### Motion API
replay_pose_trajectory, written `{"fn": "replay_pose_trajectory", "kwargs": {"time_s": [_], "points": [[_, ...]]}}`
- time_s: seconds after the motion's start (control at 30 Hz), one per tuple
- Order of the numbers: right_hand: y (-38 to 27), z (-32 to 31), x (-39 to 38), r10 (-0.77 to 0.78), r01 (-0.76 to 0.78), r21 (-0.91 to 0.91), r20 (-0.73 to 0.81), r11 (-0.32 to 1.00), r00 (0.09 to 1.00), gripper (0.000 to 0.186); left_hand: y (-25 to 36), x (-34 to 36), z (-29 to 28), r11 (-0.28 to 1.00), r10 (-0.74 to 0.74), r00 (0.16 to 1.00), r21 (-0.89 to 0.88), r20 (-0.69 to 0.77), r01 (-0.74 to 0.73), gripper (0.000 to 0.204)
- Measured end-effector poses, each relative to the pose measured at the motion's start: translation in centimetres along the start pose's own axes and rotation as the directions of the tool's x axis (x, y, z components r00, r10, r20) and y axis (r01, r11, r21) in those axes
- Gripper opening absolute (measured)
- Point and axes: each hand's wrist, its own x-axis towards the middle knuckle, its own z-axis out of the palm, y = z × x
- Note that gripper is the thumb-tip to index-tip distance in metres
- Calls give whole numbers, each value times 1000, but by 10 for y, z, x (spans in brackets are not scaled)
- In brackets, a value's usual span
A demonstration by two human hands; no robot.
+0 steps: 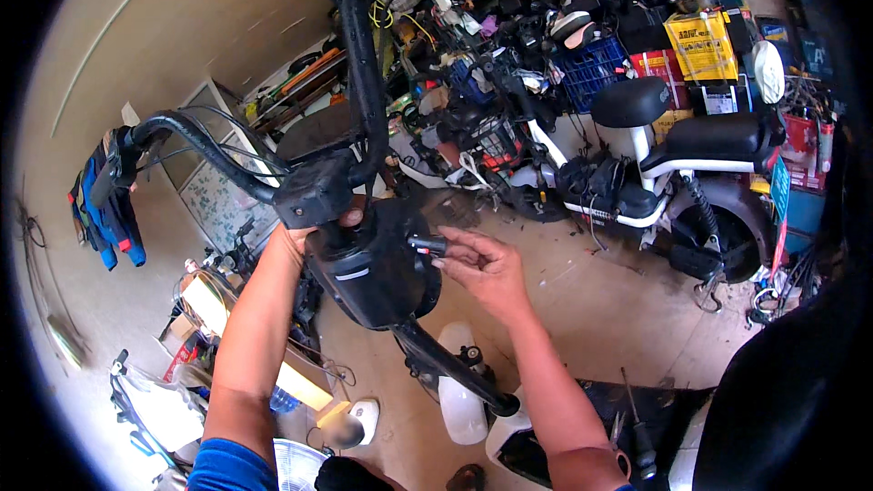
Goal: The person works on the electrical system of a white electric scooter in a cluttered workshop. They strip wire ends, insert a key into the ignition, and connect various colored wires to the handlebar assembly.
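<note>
A bare tan floor (564,295), scuffed in places, spreads below the right fingers (466,242) and beyond them. To their right, an electric scooter (637,205) with a white frame and black seats stands on it, its rear wheel (741,232) well apart from them. Past the fingers, a heap of mixed clutter (473,100) covers the floor; its lowest layer is too crowded to make out. To their lower left, nearer the person, a rounded white object (364,420) lies on the floor. Directly below them, near the lower edge, is a dark shoe (466,477). To their lower right, a black footboard (677,400) carries a screwdriver (642,436).
</note>
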Motion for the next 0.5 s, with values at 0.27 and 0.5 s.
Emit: {"fn": "replay_pose_trajectory", "kwargs": {"time_s": [0.27, 0.5], "points": [[4, -2, 2, -146, 149, -113, 33, 982, 989, 43, 4, -9, 14, 997, 23, 999, 72, -49, -19, 52], [4, 1, 0, -84, 86, -85, 27, 993, 996, 47, 6, -13, 21, 994, 36, 997, 110, -71, -28, 55]]}}
